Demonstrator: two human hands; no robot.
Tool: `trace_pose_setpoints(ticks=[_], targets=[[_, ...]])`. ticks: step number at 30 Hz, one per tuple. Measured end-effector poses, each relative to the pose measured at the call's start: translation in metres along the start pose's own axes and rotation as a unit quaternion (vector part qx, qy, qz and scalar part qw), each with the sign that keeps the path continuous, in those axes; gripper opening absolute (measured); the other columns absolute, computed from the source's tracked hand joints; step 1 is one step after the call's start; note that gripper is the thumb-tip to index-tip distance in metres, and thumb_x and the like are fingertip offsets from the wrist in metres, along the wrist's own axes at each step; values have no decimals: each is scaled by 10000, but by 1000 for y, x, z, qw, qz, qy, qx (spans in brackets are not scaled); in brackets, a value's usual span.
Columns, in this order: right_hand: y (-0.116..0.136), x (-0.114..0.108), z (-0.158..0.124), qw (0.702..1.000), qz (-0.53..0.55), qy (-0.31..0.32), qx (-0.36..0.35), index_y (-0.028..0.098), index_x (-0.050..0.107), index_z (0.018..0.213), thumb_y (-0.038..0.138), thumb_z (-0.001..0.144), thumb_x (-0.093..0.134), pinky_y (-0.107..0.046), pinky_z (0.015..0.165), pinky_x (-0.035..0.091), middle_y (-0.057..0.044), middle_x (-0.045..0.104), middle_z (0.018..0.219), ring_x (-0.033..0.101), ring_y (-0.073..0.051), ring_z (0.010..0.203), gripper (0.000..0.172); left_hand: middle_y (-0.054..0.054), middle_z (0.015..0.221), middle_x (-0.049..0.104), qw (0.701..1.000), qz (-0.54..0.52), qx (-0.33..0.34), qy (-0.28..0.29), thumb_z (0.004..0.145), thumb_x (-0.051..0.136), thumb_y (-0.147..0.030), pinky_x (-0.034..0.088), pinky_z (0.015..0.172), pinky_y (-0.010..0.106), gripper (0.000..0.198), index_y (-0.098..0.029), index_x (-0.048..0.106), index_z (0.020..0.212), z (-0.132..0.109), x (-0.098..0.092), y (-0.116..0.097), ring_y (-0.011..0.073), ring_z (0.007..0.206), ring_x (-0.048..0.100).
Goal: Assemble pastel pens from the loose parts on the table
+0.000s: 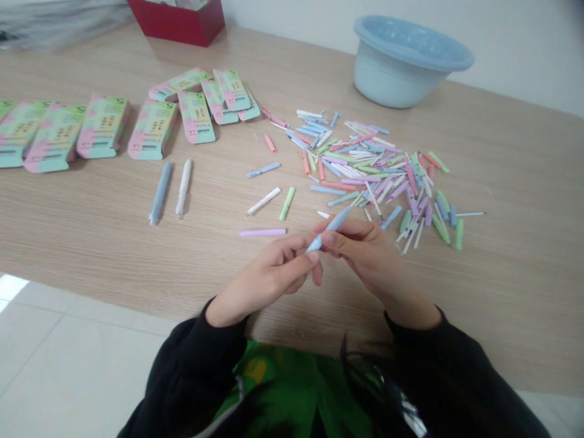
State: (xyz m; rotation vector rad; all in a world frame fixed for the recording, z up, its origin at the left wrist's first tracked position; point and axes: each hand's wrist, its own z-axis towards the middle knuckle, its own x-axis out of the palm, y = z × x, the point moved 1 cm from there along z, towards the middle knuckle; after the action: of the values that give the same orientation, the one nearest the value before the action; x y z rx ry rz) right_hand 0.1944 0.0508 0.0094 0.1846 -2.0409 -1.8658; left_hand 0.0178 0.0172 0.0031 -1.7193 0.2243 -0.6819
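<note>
Between both hands, above the table, is a light blue pen (pixel 335 223), tilted with its tapered end up and to the right. My left hand (pixel 278 267) pinches its lower end, and my right hand (pixel 362 243) grips it around the middle with thumb and fingers. Just beyond the hands spreads a pile of pastel pen parts (pixel 365 161), with caps, barrels and thin refills mixed together. Left of the pile lie a loose purple barrel (pixel 263 232), a white barrel (pixel 264 201), a green piece (pixel 287 204) and a blue piece (pixel 263 170).
A blue pen (pixel 160 193) and a white pen (pixel 184 187) lie side by side at the left. Several pink-green boxes (pixel 152 129) line the table behind them. A blue basin (pixel 396 73) stands at the back right, a red box (pixel 177 23) at the back left.
</note>
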Motion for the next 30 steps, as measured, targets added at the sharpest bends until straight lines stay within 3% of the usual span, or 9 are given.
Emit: trace_pose_setpoints(ticks=[3,6,12,17,20,22,26,28,30], targets=[[2,2,-1,1000,5,1,1,297,850,833,349,746,894,-262,614,485,45,673,618,575,-110,604,110,-11,630,526,1000,5,7,-23,1015,513,-444,273,489,254,396,-154,592,757,-2,-2,0,82,503,360],[2,6,-2,1000,20,2,5,313,851,818,311,717,913,-285,689,534,37,753,710,637,-121,654,119,-65,523,324,999,16,2,-47,1027,482,-490,179,468,268,496,-182,471,638,0,1,1,79,471,252],[5,14,-2,998,-46,-15,-33,322,854,847,323,728,910,-304,784,542,30,771,786,677,-146,769,132,-74,553,323,996,-24,23,-86,997,521,-562,136,446,269,493,-189,474,679,7,6,4,74,467,208],[17,13,-5,994,-89,48,-46,271,842,831,372,739,903,-286,699,533,18,712,731,633,-143,712,150,-76,556,330,995,-62,23,-69,955,624,-502,106,448,255,429,-166,547,700,4,4,6,73,485,202],[25,8,-8,993,-100,35,-59,282,833,997,364,765,889,-255,611,505,23,686,720,600,-126,657,253,-78,562,311,996,-61,32,-50,983,588,-492,116,457,255,435,-168,530,700,1,4,5,75,491,195],[29,5,-9,992,-102,28,-70,272,823,987,347,827,843,-229,560,475,33,644,672,561,-105,605,177,-78,577,294,998,-51,18,-30,1004,550,-485,120,461,258,429,-168,529,716,-1,3,4,79,496,194],[31,4,-8,990,-106,40,-87,261,802,900,269,911,766,-204,579,486,44,662,653,584,-85,606,39,-61,651,352,1000,-13,24,6,1008,535,-412,180,475,254,293,-153,618,897,-7,3,-1,92,527,253],[30,6,-8,990,-103,37,-92,263,796,903,243,920,755,-209,617,517,47,683,661,623,-88,630,49,-38,694,463,995,65,67,-18,1027,516,-336,307,535,245,233,-154,646,963,-9,3,-3,104,582,391],[29,9,-9,991,-97,10,-95,258,790,885,238,898,778,-206,632,533,49,690,669,643,-90,647,27,14,832,634,973,176,133,-67,1039,495,-250,438,710,268,201,-155,669,1008,-10,4,-5,140,765,571]])
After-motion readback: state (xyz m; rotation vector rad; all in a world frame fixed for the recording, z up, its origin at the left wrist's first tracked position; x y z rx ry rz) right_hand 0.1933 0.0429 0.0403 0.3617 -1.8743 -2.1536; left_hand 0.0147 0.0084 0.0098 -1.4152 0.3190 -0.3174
